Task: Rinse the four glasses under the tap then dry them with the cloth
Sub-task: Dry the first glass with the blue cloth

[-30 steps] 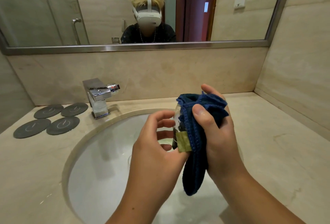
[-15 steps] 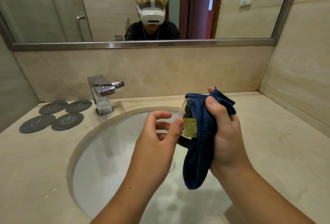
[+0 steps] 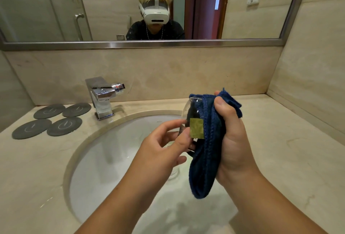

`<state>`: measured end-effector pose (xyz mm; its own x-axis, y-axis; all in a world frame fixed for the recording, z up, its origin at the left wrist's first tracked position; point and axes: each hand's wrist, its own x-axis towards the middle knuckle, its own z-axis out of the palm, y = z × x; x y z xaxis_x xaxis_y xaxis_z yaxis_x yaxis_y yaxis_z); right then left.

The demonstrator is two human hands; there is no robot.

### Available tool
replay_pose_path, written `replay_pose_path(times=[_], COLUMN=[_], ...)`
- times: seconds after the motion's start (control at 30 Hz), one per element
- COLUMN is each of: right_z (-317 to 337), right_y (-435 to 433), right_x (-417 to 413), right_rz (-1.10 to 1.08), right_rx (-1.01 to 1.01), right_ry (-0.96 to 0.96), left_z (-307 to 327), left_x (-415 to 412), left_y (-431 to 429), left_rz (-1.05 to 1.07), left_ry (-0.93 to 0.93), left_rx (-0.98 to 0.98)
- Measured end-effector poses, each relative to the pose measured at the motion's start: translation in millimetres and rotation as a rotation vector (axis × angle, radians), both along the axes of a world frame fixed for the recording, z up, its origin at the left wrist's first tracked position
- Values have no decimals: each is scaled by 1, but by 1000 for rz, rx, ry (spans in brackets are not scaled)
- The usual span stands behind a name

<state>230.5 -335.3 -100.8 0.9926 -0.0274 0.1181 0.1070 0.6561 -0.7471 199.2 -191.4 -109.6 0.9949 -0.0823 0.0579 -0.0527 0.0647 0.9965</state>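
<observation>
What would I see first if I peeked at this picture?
The blue cloth in the middle jumps out. The right hand grips it bunched against a clear glass with a greenish square sticker, and the left hand holds that glass over the white sink. Four dark round coasters sit on the counter left of the shiny tap, and the mirror above shows a person wearing a white headset.
</observation>
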Motion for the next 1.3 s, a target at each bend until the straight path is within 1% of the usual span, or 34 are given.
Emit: replay_pose_path(times=[0.07,0.17,0.23,0.3,0.37,0.43,0.53,0.7,0.77,0.83,0.9,0.97,1.07,1.1,1.2,1.3], right_z=[0,0,-1,-2,-2,1,5,0,-1,2,2,1,3,5,7,4], right_y=[0,2,1,0,-1,-2,0,7,8,9,8,4,-3,-5,-7,-1], right_x=[0,-1,-1,-1,-1,-3,-5,-2,-2,-3,-3,-2,-2,-3,-3,-3], right_rz=[30,48,34,2,-25,-26,-32,40,48,51,52,65,141,162,181,204], right_rx=[10,22,20,-12,-28,-9,17,25,12,4,6,58,129,141,132,117], right_ry=[41,46,22,-5,-49,-88,-89,-14,2,4,9,39,73,86,109,79], left_z=[-2,-1,-2,-4,-2,-1,1,11,11,5,1,1,2,2,2,4], left_x=[3,4,4,2,-2,-4,-5,-11,-12,-10,-8,-9,-10,-9,-10,-11], left_y=[-1,-4,-5,-8,-12,-14,-14,-18,-17,-14,-13,-14,-15,-14,-13,-14], left_rz=[63,180,234,184,29,-61,4,260,355,404,434,405,304,284,247,268], left_ry=[-2,-48,-22,78,200,205,80,-64,-197,-332,-414,-416,-251,-229,-239,-227], left_rx=[-14,110,175,124,16,22,141,382,527,647,729,695,483,470,470,436])
